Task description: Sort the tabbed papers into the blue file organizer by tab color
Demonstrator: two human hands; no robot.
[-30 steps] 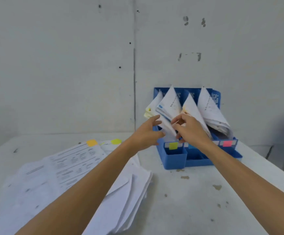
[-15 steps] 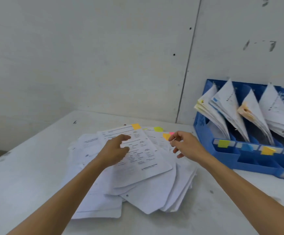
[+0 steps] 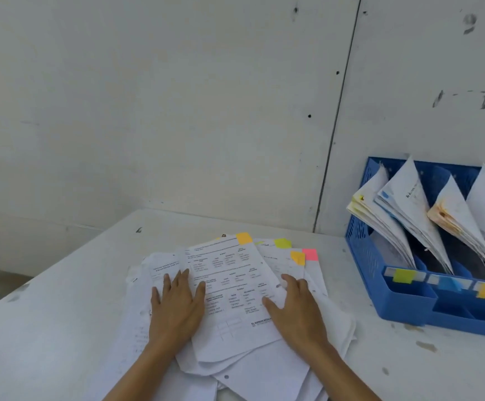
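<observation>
On the white table (image 3: 61,328), the loose pile of white tabbed papers (image 3: 264,380) lies left of the blue plastic file organizer (image 3: 403,305). Both the left hand (image 3: 174,308) and the right hand (image 3: 296,311) rest flat, fingers straight, on the top printed sheet (image 3: 232,285), gripping nothing. Peel off that sheet alone (others may cling), checking its small orange tab (image 3: 244,238).

The white, scuffed bench (image 3: 61,328) carries a loose pile of tabbed papers (image 3: 235,285) spread from its middle toward six o'clock, and at three o'clock, apart from the pile, stands the blue file organizer (image 3: 406,306), with small brownish stains (image 3: 426,346) at four o'clock.
</observation>
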